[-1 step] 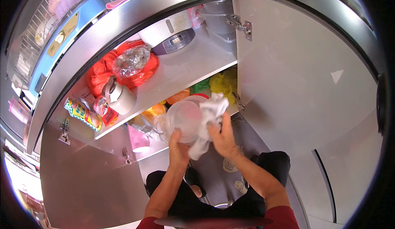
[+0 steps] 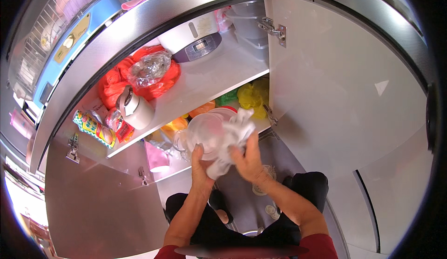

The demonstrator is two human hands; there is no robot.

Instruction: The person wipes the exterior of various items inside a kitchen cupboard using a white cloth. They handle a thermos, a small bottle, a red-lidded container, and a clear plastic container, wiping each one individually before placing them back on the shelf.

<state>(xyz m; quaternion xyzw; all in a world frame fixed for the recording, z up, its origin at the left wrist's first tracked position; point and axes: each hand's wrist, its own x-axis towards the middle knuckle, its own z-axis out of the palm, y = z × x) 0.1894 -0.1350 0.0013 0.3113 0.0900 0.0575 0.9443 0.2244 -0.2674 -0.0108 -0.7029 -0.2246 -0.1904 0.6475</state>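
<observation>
My left hand [image 2: 201,171] grips the near edge of a clear, round plastic container [image 2: 203,129] held in front of the cabinet's lower level. My right hand [image 2: 250,162] is closed on a crumpled white cloth [image 2: 236,133], which lies against the container's right side and hangs down between my hands. The cloth is slightly smeared by motion and covers part of the container. Just behind the container a red rim [image 2: 228,108] shows. Bags in orange [image 2: 201,109], green [image 2: 226,98] and yellow [image 2: 253,97] lie on the lower level beyond it.
The upper shelf [image 2: 195,84] holds red plastic bags [image 2: 114,79], a white-and-purple appliance [image 2: 198,44], a pale flask [image 2: 137,111], a colourful packet [image 2: 94,128] and stacked clear boxes [image 2: 249,26]. The cabinet door [image 2: 344,77] stands open at right. A pink container [image 2: 157,157] sits lower left.
The white cloth and my right hand have shifted slightly down and left across the container. My left hand stays almost in place.
</observation>
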